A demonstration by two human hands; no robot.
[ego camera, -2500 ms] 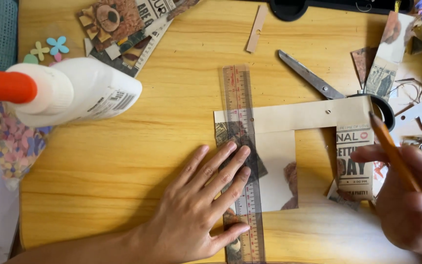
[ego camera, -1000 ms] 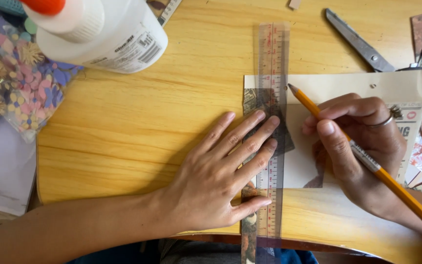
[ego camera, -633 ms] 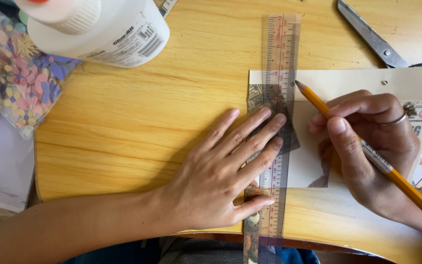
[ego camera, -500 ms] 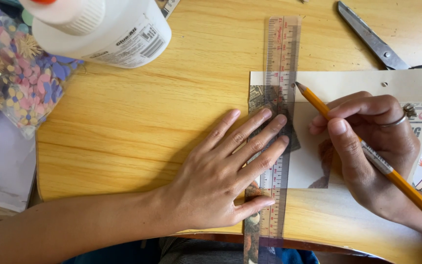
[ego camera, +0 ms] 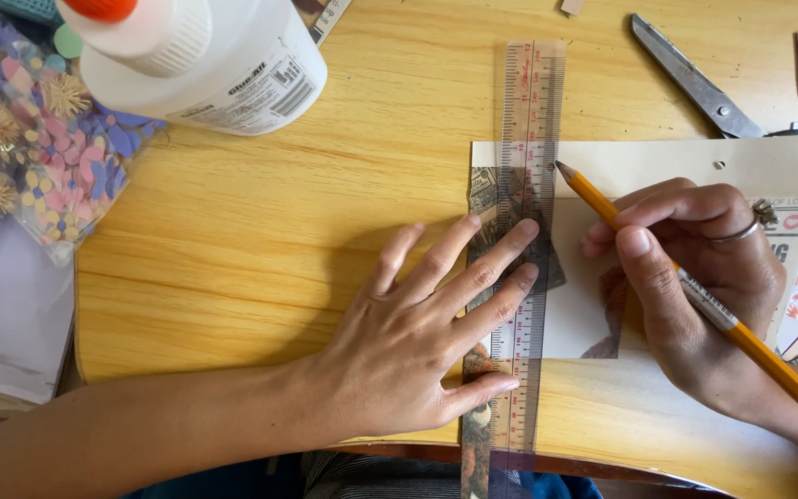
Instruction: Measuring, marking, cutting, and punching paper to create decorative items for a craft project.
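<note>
In the head view, a long transparent plastic ruler (ego camera: pixel 521 259) is laid upright across a light wooden tabletop (ego camera: pixel 260 240), and every place here is given from that ruler. The left hand (ego camera: pixel 417 337) is pressed flat on it from the left side, fingers spread wide and holding nothing; three fingertips rest on the ruler's middle, while the thumb touches its lower part. Under the ruler, and spreading out to its right, a cream-coloured paper sheet (ego camera: pixel 658 166) is seen, with a darker printed picture scrap (ego camera: pixel 547 268) lying on it beneath the ruler's middle. Just right of the ruler, the right hand (ego camera: pixel 695 286) is closed around a yellow wooden pencil (ego camera: pixel 685 286), which is pinched between thumb and forefinger; a ring is worn on one finger. The pencil's sharpened tip is set against the ruler's right edge, on the cream sheet, near the sheet's upper border, and its shaft slants down and away to the right. Up and to the right of the ruler's top end, a pair of grey metal scissors (ego camera: pixel 690 83) is lying on the wood. Well to the upper left of the ruler, a white plastic glue bottle (ego camera: pixel 214 60) with an orange cap is lying on its side, and farther left a clear bag of colourful paper flowers (ego camera: pixel 43 152) is seen.
</note>
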